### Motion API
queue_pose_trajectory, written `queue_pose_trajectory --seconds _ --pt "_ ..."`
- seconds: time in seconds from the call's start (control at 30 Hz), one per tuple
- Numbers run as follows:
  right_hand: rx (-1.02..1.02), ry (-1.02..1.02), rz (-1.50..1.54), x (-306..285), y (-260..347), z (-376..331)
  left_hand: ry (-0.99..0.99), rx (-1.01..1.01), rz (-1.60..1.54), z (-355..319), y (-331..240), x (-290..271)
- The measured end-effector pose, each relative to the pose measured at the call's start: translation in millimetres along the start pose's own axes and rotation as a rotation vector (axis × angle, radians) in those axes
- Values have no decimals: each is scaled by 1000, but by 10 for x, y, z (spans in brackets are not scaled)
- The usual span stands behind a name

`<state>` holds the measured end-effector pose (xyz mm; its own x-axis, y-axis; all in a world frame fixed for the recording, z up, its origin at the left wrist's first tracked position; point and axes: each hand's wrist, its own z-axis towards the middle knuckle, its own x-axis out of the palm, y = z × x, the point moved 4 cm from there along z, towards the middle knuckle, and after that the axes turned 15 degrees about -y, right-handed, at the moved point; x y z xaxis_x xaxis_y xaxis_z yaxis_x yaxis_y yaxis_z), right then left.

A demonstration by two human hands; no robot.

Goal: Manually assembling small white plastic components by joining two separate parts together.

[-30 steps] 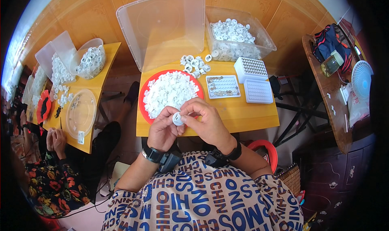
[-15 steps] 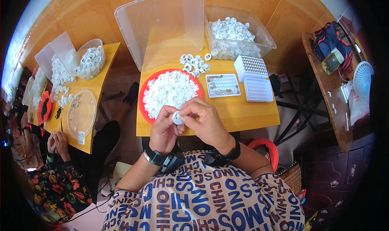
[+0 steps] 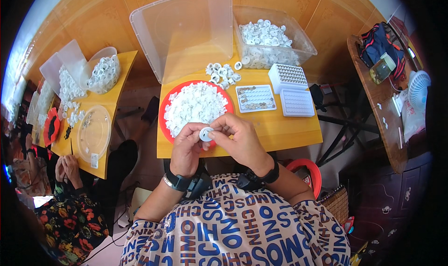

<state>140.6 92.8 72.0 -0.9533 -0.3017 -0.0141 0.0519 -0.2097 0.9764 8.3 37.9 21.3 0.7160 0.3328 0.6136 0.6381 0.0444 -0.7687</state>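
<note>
Between my two hands, just over the table's near edge, is a small round white plastic disc point(image 3: 205, 134) with a dark slot in its face. The fingers of my left hand point(image 3: 185, 150) pinch it from the left. From the right, the thumb and forefinger of my right hand point(image 3: 243, 142) press on its rim and face. Right behind my hands stands a red round tray point(image 3: 163, 124), heaped with small white plastic pieces point(image 3: 196, 105). To its right lies a white tray point(image 3: 240, 108) with rows of small round silvery cells along its edges.
Loose round white parts point(image 3: 223, 74) lie behind the red tray, near a clear bin point(image 3: 305, 49) of similar parts and an upright clear lid point(image 3: 186, 37). Stacked white trays point(image 3: 288, 77) stand at right beside another white tray point(image 3: 297, 102). A co-worker's hands point(image 3: 68, 168) are at the left table.
The disc has turned a little, so its face and slot show more. My right fingers have shifted slightly along it. Both hands stay in nearly the same place.
</note>
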Motion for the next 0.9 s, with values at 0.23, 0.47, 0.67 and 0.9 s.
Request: queue_pose_trajectory --seconds 0.23,0.47,0.67,0.9 --pt "-375 -62 -257 -26 151 -7 2 96 221 -71 -100 103" --pt "-223 -72 -123 10 112 -27 -71 399 514 -139 -141 116" --pt "-283 -75 -167 16 105 -64 -80 480 562 -182 -144 114" --pt "-104 -63 -95 12 -87 -17 -73 348 561 -198 -136 109"
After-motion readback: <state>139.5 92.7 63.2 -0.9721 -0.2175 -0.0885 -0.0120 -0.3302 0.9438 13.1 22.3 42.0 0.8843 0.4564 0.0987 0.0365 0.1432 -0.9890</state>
